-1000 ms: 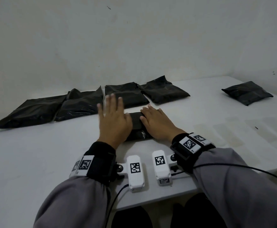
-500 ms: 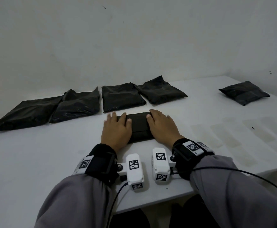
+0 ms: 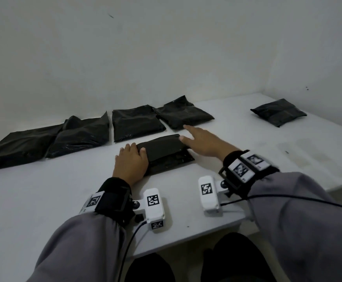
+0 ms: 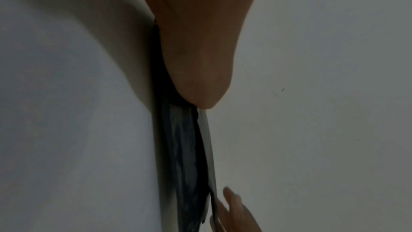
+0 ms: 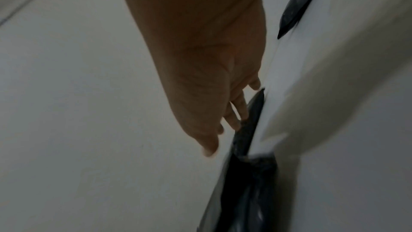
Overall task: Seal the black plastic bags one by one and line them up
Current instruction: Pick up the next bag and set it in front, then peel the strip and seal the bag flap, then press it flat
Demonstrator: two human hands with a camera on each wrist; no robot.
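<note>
My left hand (image 3: 131, 163) lies flat with straight fingers (image 3: 132, 148) pressing the left end of the black bag (image 3: 167, 153) in front of me, gripping nothing. My right hand (image 3: 203, 142) hangs over the bag's right end, fingers (image 3: 188, 128) spread and relaxed, holding nothing. The bag lies on the white tabletop (image 3: 44, 200). Behind it four black bags (image 3: 109, 131) sit in a row by the wall; another bag (image 3: 279, 112) lies well apart at far right.
</note>
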